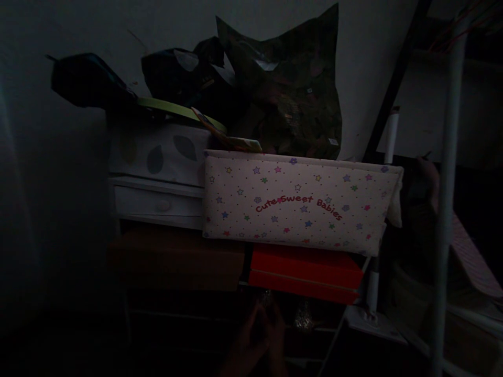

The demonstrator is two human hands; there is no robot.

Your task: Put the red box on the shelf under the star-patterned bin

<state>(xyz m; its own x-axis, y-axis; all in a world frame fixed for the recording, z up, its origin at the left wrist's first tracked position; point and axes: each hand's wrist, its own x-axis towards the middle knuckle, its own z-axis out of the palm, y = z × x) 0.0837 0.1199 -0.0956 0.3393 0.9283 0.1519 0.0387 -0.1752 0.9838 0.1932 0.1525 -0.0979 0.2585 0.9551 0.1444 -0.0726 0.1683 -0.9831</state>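
Low in the dim head view, my left hand [248, 339] and my right hand [276, 331] are close together, fingers bent and pointing away from me. At their fingertips is a small silvery glittery thing [267, 296], perhaps a shoe; the dark hides most of it. Both hands look closed on it. A similar glittery thing [303, 317] sits just right of them on a dark rack shelf. Above the hands is a red box [305, 271], with a brown box [176, 260] to its left.
A white padded panel [301, 230] with stars and "Cute Sweet Babies" stands over the red box. Behind it are a camouflage bag [294, 89], dark bags [90, 78] and a white drawer [157, 203]. Upright poles, one a pale pole [448, 209], rise at the right.
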